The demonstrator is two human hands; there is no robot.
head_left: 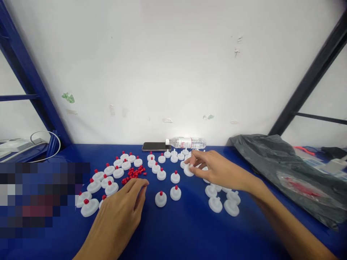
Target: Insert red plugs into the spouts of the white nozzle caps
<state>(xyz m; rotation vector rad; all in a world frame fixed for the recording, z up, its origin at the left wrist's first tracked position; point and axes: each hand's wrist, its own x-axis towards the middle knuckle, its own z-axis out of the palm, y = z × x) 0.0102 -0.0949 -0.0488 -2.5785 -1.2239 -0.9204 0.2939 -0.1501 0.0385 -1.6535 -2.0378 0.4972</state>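
My right hand (204, 166) reaches over the blue table with thumb and fingers closed on the top of a white nozzle lid (189, 171). My left hand (126, 206) is beside a loose pile of small red caps (134, 173); its thumb and index fingertips are pressed together, and I cannot make out what is between them. White nozzle lids with red tips stand in the middle, such as one lid (175, 194) and another lid (161, 199). Several bare white lids (215, 204) rest below my right wrist, some tilted.
Many red-tipped lids (94, 185) stand at the left. By the wall lie a phone (155, 146) and a clear plastic bottle (187, 142) on its side. A dark grey plastic bag (260, 159) covers the right side. Blue metal posts (35, 79) frame the table.
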